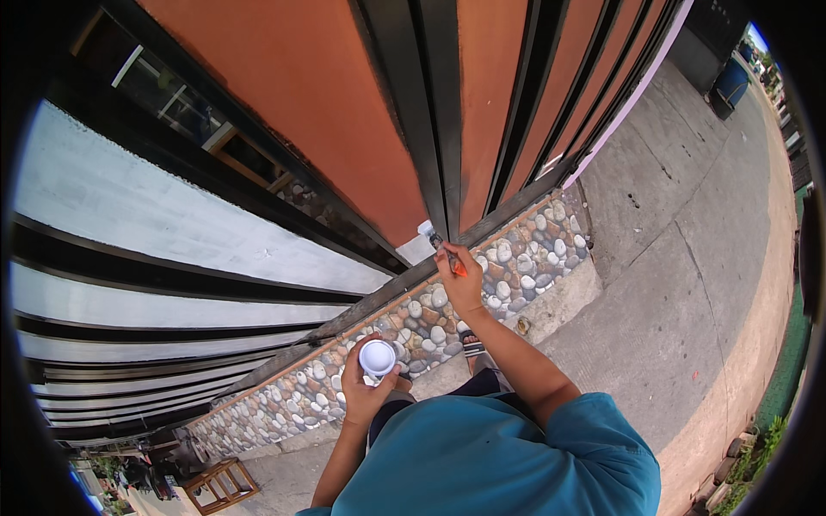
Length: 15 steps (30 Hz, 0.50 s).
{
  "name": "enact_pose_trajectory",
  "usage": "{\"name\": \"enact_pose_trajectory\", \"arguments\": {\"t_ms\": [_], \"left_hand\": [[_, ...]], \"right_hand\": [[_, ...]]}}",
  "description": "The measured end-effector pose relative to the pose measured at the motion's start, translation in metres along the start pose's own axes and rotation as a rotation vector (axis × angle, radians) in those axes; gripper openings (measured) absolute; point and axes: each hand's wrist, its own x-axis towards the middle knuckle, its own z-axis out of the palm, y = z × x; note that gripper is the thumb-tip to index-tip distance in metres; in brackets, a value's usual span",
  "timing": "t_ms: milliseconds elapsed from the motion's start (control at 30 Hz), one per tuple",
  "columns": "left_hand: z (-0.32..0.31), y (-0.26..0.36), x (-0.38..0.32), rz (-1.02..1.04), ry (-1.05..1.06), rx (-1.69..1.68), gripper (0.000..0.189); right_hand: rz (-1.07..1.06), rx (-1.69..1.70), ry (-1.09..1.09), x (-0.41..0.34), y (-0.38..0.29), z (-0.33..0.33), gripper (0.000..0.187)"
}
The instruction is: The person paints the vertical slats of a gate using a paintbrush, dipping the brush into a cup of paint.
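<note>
My right hand (461, 277) grips a paintbrush (434, 240) with an orange-tipped handle. Its bristles, white with paint, rest against the foot of an orange gate panel (322, 109). A white patch (415, 251) covers that panel's bottom corner, beside dark metal bars (443, 161). Lower down and to the left, my left hand (364, 387) holds a small round cup (377, 357) of white paint by its sides. The panels to the left (168, 213) are white, while those to the right (481, 97) are orange.
A pebble-covered strip (426, 327) runs along the gate's dark bottom rail (381, 290). My sandalled foot (473, 342) stands at its edge, near a small tin (523, 325). Concrete pavement (645, 309) spreads to the right. A wooden frame (221, 487) lies lower left; a blue barrel (731, 87) stands far right.
</note>
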Motion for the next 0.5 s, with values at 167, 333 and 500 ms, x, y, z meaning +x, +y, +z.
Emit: {"name": "enact_pose_trajectory", "arguments": {"t_ms": [167,333,500], "left_hand": [[0.001,-0.001,-0.001,-0.012,0.004,-0.017,0.075],[0.003,0.004,-0.001,-0.029,0.004,-0.031,0.075],[0.005,0.006,0.001,-0.013,-0.002,-0.029,0.073]], "right_hand": [[-0.001,0.047,0.013,0.002,-0.018,-0.001,0.024],[-0.061,-0.072,-0.023,0.005,-0.036,-0.006,0.023],[-0.116,-0.038,-0.002,0.009,-0.045,-0.005,0.023]]}}
